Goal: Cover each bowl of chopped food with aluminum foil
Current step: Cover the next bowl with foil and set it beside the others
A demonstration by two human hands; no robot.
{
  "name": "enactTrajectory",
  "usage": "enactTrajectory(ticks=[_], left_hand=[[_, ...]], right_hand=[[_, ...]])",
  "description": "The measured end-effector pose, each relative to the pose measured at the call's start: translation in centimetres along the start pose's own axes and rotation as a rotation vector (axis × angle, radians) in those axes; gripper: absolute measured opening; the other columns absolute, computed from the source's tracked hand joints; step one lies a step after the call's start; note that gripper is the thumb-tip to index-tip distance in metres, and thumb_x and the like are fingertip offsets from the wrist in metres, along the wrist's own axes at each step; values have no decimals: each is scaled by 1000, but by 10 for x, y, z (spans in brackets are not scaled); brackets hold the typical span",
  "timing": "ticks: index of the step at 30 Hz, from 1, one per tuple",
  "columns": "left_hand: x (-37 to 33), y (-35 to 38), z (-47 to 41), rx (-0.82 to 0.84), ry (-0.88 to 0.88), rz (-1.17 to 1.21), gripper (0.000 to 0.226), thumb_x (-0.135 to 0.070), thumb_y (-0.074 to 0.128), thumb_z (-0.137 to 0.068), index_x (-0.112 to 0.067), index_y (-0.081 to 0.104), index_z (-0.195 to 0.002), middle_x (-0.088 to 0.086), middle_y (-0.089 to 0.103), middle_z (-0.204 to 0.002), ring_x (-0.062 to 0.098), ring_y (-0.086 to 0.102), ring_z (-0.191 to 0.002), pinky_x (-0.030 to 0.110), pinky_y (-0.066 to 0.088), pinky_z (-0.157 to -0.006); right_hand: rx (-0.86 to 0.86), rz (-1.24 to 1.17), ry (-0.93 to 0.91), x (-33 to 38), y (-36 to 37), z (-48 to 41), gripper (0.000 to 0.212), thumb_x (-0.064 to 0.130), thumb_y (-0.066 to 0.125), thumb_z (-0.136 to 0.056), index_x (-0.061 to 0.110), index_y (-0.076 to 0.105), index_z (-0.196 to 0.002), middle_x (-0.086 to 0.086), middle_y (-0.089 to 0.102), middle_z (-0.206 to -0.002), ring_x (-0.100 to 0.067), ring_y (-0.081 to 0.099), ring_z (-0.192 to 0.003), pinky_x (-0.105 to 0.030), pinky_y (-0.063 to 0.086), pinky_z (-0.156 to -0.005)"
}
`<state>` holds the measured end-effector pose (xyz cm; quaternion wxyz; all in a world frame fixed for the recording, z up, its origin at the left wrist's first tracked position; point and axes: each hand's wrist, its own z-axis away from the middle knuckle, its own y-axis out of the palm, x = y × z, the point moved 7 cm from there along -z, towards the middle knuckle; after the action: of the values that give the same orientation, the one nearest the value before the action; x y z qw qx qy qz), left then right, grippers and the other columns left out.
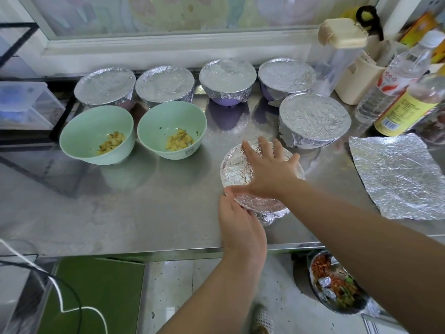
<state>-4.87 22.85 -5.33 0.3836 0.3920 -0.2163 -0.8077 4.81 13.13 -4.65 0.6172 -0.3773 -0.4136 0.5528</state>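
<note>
A foil-wrapped bowl [234, 172] stands near the steel counter's front edge. My right hand [269, 168] lies flat on its foil top with fingers spread. My left hand [237, 220] presses the foil against the bowl's near left side. Two green bowls, one on the left [79, 131] and one to its right [159, 121], hold chopped yellow food and stand uncovered. Several foil-covered bowls line the back [106, 85] [165, 83] [227, 73] [286, 74], and another one [313, 116] stands at the right. A loose foil sheet [395, 174] lies flat on the counter at the right.
Bottles [399, 75] [407, 109] and a cream container [356, 78] crowd the back right corner. A clear plastic box [26, 104] is at the left. Below the steel counter [120, 213] edge, a dark bowl of scraps [337, 285] sits on the floor.
</note>
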Motion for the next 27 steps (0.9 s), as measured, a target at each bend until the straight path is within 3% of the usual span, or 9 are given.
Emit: enactTrajectory(ticks=[3, 6, 8, 10, 11, 15, 19, 23, 27], left_hand=[[-4, 2, -2, 58, -28, 19, 29, -26, 28, -103, -18, 54, -92, 3, 58, -95, 15, 50, -99, 28, 35, -92], [-12, -10, -4, 57, -1, 52, 35, -23, 30, -103, -19, 55, -80, 1, 61, -85, 16, 55, -91, 30, 40, -86], [-10, -36, -6, -56, 33, 20, 30, -19, 34, -104, -16, 62, -94, -1, 65, -97, 15, 56, -104, 30, 42, -98], [-5, -63, -4, -198, 74, -239, 29, -13, 42, -103, -17, 59, -127, -3, 61, -125, 11, 54, -120, 33, 38, -113], [-3, -71, -3, -222, 106, -432, 32, -9, 46, -101, -22, 56, -128, -5, 58, -131, 9, 54, -122, 33, 40, -112], [1, -62, -5, -5, 326, -932, 34, -13, 65, -82, -31, 55, -109, -11, 58, -119, 19, 62, -112, 35, 54, -93], [5, -53, -7, 52, 428, -1283, 52, -33, 75, -74, -33, 39, -111, -29, 27, -116, 12, 47, -115, 27, 44, -100], [4, -48, -10, 50, 349, -1310, 54, -45, 67, -65, -27, 41, -108, -25, 28, -114, 18, 49, -114, 35, 47, -100], [2, -50, -13, 37, 241, -1198, 32, -25, 72, -72, -26, 50, -94, -5, 53, -108, 15, 59, -98, 25, 52, -84]], right_hand=[[-25, 1, 27, 1, 2, 2, 138, 107, 35, -51, 38, -19, -158, -2, -23, -168, -38, -17, -154, -80, 4, -112], [-26, -32, 85, 1, 4, 4, 140, 108, 35, -52, 37, -22, -157, -5, -24, -168, -40, -21, -153, -81, -1, -111], [-19, -51, 114, 1, 5, 3, 141, 109, 35, -50, 36, -24, -157, -5, -25, -167, -42, -24, -151, -83, -4, -109], [-7, -54, 128, 0, 5, 3, 142, 109, 34, -50, 35, -25, -156, -6, -26, -167, -42, -26, -150, -84, -5, -107], [0, -54, 130, 0, 5, 3, 142, 109, 34, -50, 35, -26, -156, -6, -26, -167, -42, -26, -150, -84, -5, -107], [11, -52, 137, 0, 4, 3, 142, 109, 34, -50, 36, -26, -156, -6, -27, -167, -42, -26, -150, -83, -5, -108], [-2, -65, 126, 1, 5, 4, 142, 109, 34, -50, 35, -25, -156, -7, -26, -167, -43, -26, -150, -84, -5, -107], [-6, -69, 125, 1, 6, 3, 142, 109, 34, -50, 35, -25, -156, -7, -27, -167, -43, -26, -150, -84, -6, -107], [-19, -59, 121, 1, 6, 4, 142, 109, 30, -49, 35, -25, -156, -7, -26, -167, -43, -24, -151, -83, -5, -108]])
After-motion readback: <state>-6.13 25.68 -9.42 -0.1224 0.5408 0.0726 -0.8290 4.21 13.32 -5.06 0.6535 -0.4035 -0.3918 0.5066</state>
